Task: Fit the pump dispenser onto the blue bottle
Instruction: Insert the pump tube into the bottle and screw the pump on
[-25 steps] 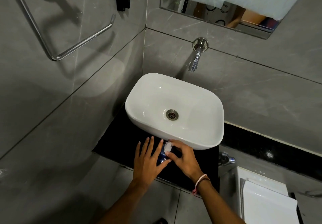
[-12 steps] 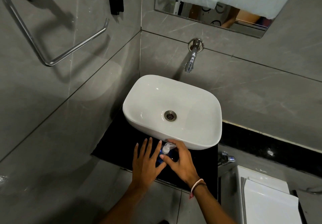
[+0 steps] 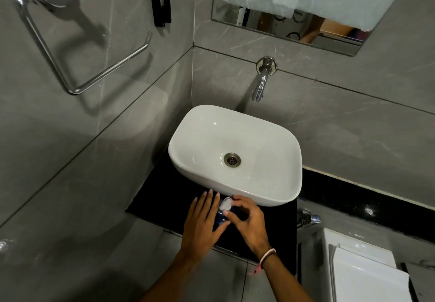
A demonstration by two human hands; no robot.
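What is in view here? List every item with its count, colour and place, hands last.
blue bottle: one, blue, on the black counter between both hands
pump dispenser: one, white, atop the bottle
basin: one, white, on the counter
counter: one, black, under the basin
tap: one, chrome, on the wall above the basin
towel ring: one, chrome, left wall
mirror: one, upper wall, partly covered
toilet tank: one, white, lower right
wristband: one, pink and dark, right wrist
left hand: fingers extended, steadying the bottle
right hand: grip on the pump
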